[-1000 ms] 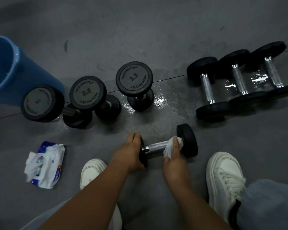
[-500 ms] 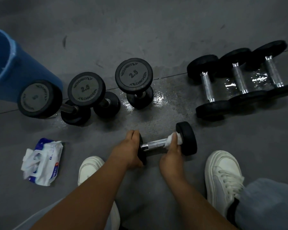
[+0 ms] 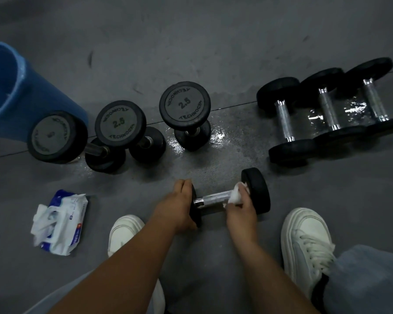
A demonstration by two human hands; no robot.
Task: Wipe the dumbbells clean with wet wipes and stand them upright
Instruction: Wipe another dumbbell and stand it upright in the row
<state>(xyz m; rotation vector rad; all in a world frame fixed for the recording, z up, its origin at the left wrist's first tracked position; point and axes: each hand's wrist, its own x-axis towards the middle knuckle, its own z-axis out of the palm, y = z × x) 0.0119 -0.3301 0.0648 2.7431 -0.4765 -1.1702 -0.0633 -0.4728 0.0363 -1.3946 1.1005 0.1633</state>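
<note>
While the dumbbell (image 3: pixel 216 197) lay on its side on the grey floor (image 3: pixel 213 41), between a white left shoe (image 3: pixel 125 230) and a white right shoe (image 3: pixel 304 234), the left hand (image 3: pixel 176 207) was clamped over its left weight, with the fingers curled across the top of the disc. The right hand (image 3: pixel 242 210) was clenched round a white wet wipe (image 3: pixel 235 196), holding it against the right end of the metal handle, just beside the right weight. Beyond the hands, three dumbbells (image 3: pixel 119 123) stood on end in a row. The leftmost was just in front of a blue bin (image 3: pixel 14 91), and the other two showed 2.5 on their top faces. Wet patches shone on the floor round their bases. Further right, three more dumbbells (image 3: pixel 328 109) lay on their sides, packed close together, with water glinting between their handles. An opened pack of wipes (image 3: pixel 59 220) lay on the floor to the left of the left shoe, well apart from both hands
</note>
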